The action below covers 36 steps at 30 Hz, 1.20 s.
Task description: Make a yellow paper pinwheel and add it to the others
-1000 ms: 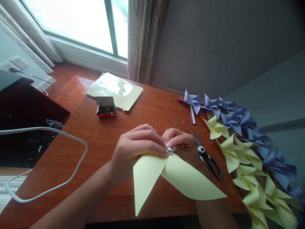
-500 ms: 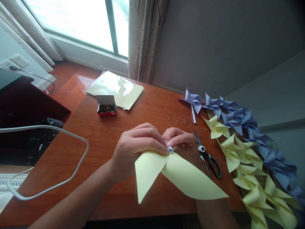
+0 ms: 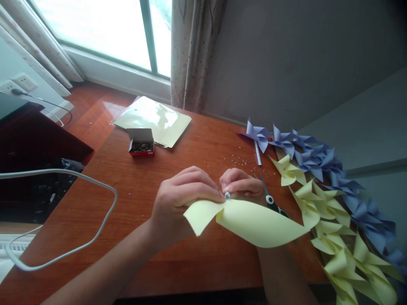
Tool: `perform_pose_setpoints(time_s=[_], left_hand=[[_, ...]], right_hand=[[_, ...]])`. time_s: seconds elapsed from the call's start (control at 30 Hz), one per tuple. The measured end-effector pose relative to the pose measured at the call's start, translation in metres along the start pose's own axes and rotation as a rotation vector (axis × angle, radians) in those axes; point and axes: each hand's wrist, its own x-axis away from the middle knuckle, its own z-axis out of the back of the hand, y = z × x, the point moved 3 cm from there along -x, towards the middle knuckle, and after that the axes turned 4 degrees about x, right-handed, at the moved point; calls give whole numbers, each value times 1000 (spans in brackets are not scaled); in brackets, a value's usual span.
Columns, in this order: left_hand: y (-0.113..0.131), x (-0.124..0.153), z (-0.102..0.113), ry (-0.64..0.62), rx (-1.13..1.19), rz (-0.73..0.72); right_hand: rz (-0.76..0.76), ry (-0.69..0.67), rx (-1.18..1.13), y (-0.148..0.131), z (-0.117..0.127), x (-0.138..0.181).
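Note:
My left hand [image 3: 181, 195] is closed on a pale yellow paper pinwheel [image 3: 260, 222], pinching it near its middle. The curved blades hang toward me, one below the left fingers and a longer one to the right. At the pinwheel's centre a small whitish rolled paper end [image 3: 227, 195] pokes up. Just behind that roll, my right hand [image 3: 243, 184] is closed, thumb and fingertips pressed together. Whatever those right fingers pinch is too small or hidden to make out. Scissors [image 3: 270, 201] lie on the table beside my right hand, partly covered by the pinwheel.
Yellow pinwheels [image 3: 330, 203] and blue-purple pinwheels [image 3: 343, 182] line the table's right side. Tiny scraps [image 3: 241, 161] lie near a white paper stick [image 3: 257, 154]. A small red box [image 3: 141, 146] of brass-coloured bits stands by sheets in clear plastic [image 3: 171, 127]. A white cable [image 3: 108, 212] loops at left.
The pinwheel has tipped up, so its blades hang less low and cover more of the scissors. My right fingertips have drawn slightly away from my left fingers.

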Motion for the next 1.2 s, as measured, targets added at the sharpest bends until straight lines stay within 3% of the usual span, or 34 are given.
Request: perform_pose_setpoints(time_s=[0.17,0.3,0.63,1.2], left_hand=[[0,-1,0,-16,15,-4],[-1,0,-1,14,-11,32],[1,-2,-1,33,-30,76],[-6,-4,0,-21,-21,-24]], right_hand=[[61,-162,-43,6,6,-3],[13,-179,-44,10,11,-2],[17,-45,-30,10,5,2],[-41,-1,-34,-3,1,0]])
